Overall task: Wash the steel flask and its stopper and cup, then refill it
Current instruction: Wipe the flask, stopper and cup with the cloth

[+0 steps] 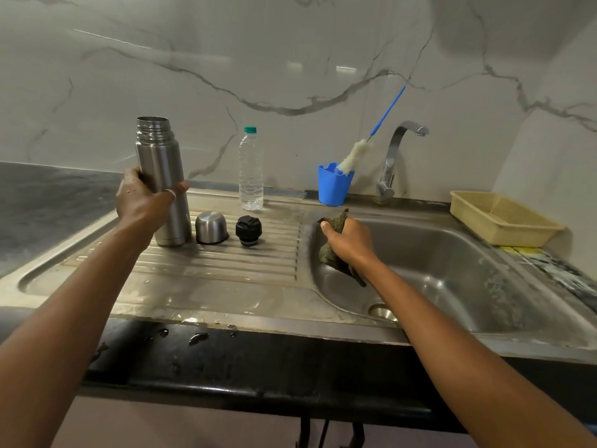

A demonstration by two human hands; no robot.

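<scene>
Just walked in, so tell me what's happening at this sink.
A person is washing up a flask. The left hand grips the open flask, which stands upright on the drainboard. Beside it sit the cup, upside down, and the black stopper. The right hand holds a dark cloth over the basin edge. The tap isn't running.

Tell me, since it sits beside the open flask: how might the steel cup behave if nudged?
The steel cup sits mouth-down on the ribbed drainboard, so it probably slides rather than rolls. Water droplets nearby suggest it's slippery. Likely light and rigid.
</scene>
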